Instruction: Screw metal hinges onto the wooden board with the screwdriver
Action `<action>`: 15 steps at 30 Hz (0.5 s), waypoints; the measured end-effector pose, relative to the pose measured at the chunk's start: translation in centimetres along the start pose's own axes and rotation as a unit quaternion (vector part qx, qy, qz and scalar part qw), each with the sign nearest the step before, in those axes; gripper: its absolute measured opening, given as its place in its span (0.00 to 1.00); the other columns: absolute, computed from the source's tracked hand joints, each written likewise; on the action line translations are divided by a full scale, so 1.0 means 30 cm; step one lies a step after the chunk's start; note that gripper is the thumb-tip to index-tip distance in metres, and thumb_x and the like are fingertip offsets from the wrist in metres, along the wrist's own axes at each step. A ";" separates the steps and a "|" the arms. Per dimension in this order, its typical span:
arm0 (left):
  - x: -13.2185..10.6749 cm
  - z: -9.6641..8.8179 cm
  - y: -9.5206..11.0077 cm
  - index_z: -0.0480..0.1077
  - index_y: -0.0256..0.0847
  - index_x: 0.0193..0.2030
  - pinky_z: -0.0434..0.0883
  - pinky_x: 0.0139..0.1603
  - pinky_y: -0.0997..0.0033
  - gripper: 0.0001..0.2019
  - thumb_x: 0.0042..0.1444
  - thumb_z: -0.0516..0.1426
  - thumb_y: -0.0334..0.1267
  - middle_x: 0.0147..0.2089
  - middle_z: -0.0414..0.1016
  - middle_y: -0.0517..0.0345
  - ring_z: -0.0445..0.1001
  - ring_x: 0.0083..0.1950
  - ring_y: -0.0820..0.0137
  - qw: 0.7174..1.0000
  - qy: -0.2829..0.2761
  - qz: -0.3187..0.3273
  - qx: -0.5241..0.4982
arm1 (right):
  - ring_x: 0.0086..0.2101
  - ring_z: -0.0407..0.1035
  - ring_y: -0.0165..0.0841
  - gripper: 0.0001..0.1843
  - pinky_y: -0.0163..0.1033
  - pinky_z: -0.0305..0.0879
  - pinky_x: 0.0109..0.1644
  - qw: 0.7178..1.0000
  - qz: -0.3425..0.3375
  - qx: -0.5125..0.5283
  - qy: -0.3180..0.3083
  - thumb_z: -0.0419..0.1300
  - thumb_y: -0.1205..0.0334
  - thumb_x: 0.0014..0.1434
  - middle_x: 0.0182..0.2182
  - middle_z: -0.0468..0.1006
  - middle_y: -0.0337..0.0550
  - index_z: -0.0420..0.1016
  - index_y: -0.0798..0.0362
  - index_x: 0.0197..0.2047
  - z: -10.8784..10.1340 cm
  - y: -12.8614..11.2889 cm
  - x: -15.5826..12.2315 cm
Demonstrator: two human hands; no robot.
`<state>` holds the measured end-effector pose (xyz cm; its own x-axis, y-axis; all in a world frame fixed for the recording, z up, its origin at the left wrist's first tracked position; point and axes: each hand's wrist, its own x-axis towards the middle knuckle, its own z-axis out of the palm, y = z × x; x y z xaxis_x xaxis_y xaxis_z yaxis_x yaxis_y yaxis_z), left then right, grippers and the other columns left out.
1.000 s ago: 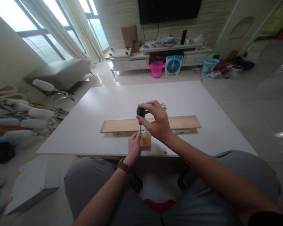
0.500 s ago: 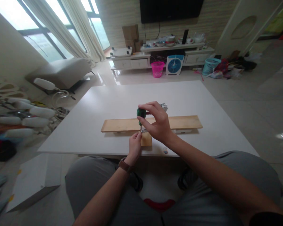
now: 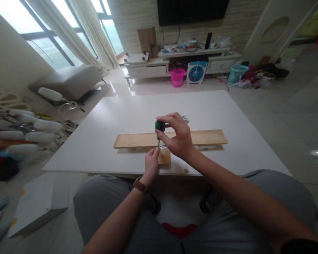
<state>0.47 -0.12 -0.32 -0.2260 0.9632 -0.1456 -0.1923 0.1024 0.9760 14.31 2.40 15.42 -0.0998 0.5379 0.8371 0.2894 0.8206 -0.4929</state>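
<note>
Table [image 3: 135,109]: long board [image 3: 135,140] runs nine-to-three across it.
Right hand [image 3: 179,135]: gripping the green screwdriver [image 3: 160,126], upright, presumably for straight-down pressure!
Left hand [image 3: 151,161]: fingertips pinched at the shaft's foot, seemingly steadying it; anything between is hidden.
Small board [image 3: 164,157]: six o'clock of the long one.
Metal hinge [image 3: 162,146]: two o'clock, just beside left fingertips.

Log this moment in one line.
right hand: grips green screwdriver | left hand: at screwdriver tip | metal plate: at small block's far edge
</note>
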 end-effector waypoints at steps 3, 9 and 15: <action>0.002 0.001 -0.004 0.73 0.38 0.27 0.66 0.34 0.71 0.19 0.51 0.66 0.53 0.27 0.74 0.59 0.67 0.31 0.71 1.000 0.010 0.006 -0.003 | 0.46 0.74 0.33 0.15 0.43 0.81 0.45 1.000 0.003 -0.003 -0.004 0.64 0.67 0.66 0.46 0.75 0.42 0.75 0.46 0.55 0.000 -0.003 -0.001; 0.003 0.000 -0.012 0.74 0.38 0.30 0.66 0.35 0.72 0.16 0.53 0.65 0.50 0.29 0.75 0.59 0.68 0.32 0.70 1.000 -0.003 0.023 -0.018 | 0.47 0.75 0.34 0.16 0.44 0.81 0.47 1.000 -0.010 0.004 -0.020 0.62 0.70 0.64 0.47 0.77 0.43 0.75 0.48 0.54 -0.005 -0.012 0.005; 0.001 0.000 -0.009 0.73 0.39 0.30 0.66 0.35 0.71 0.18 0.55 0.65 0.53 0.29 0.74 0.59 0.68 0.32 0.71 1.000 -0.009 0.023 -0.017 | 0.45 0.74 0.33 0.14 0.42 0.81 0.44 1.000 0.001 -0.003 -0.004 0.68 0.64 0.64 0.45 0.75 0.42 0.77 0.47 0.52 -0.002 -0.005 0.009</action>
<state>0.51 -0.12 -0.60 -0.2183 0.9709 -0.0983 -0.2151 0.0503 0.9753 14.31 2.39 15.74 -0.1074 0.5405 0.8344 0.2947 0.8189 -0.4925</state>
